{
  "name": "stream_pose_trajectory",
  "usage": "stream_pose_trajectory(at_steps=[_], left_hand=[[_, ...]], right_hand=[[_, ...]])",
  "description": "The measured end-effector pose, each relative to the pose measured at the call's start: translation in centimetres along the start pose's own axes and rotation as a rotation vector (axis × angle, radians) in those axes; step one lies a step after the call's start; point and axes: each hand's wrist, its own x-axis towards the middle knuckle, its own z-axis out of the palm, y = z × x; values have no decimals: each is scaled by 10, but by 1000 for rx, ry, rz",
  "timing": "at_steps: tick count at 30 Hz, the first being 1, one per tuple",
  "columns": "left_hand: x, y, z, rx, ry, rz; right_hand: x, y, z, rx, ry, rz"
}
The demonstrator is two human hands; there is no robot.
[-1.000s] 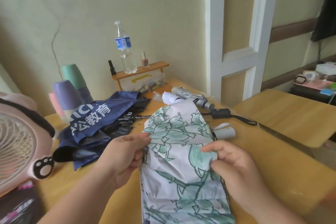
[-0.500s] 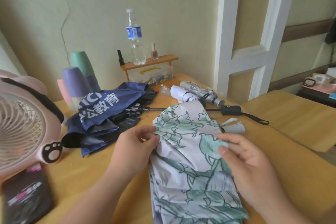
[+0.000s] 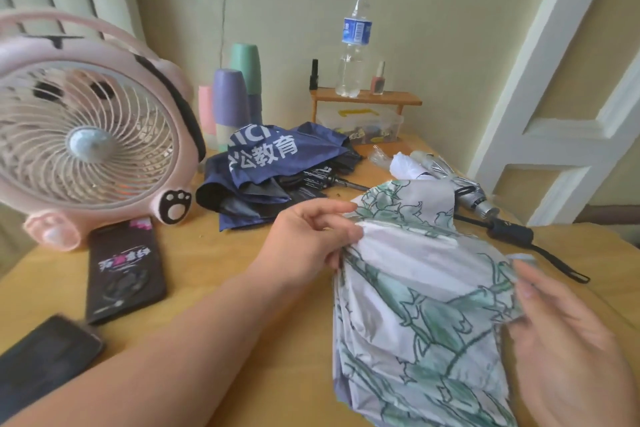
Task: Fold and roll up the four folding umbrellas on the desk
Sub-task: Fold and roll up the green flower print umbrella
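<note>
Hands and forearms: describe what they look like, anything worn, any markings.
Both are bare: no gloves on the left hand or the right hand. The left forearm is uncovered to the frame edge, with no sleeve in view. No watch, bracelet or ring shows on the visible parts, including the fingers. The right hand is motion-blurred, so fine marks there cannot be judged.
</note>
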Motion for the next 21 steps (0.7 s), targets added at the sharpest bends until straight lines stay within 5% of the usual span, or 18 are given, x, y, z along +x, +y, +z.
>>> stream_pose_trajectory(at_steps=[6, 14, 21], left_hand=[[-12, -2, -8, 59, -70, 32], [-17, -1, -6, 699, -168, 89], [-23, 6, -13, 819, -422, 349]], right_hand=[[-2, 1, 1, -29, -66, 8], [-4, -2, -2, 102, -145, 37], [2, 0, -6, 138, -131, 24]])
